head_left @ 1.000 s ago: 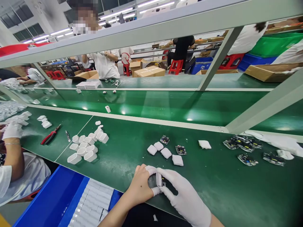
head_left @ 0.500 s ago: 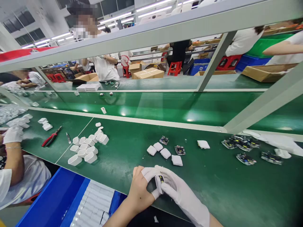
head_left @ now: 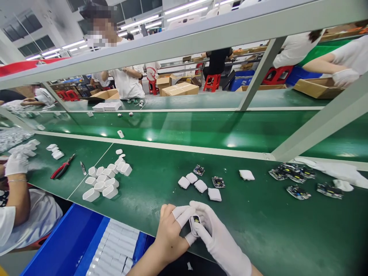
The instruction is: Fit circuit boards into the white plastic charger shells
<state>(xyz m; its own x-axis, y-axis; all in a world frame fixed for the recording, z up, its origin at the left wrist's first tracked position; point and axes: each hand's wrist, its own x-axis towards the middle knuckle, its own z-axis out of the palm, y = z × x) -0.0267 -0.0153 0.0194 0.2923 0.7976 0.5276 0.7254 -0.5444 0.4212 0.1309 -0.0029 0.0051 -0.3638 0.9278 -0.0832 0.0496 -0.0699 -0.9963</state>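
Between my two hands, near the front edge of the green table, is a small white plastic housing [head_left: 192, 229] with a dark circuit board [head_left: 196, 219] inside it. My left hand [head_left: 174, 228], with white finger cots on some fingers, grips the housing from the left. On its right side, my white-gloved right hand [head_left: 211, 230] holds it too, the thumb pressed against the board. Just beyond lie several white caps [head_left: 200, 186] and two loose circuit boards [head_left: 219, 182]. One white piece [head_left: 246, 175] sits apart to their right.
Several empty white housings [head_left: 105, 180] stand to the left, near red-handled pliers [head_left: 62, 166] and a small cutter [head_left: 83, 168]. A blue bin [head_left: 69, 241] holds rows of white pieces. Circuit boards [head_left: 291, 173] and a white glove [head_left: 342, 172] lie right. A co-worker's gloved hand [head_left: 17, 164] is far left.
The housing has turned a little in my hands, and my right hand has shifted around it. Pieces on the belt beyond have moved slightly left. A co-worker's gloved hand now reaches into a carton.
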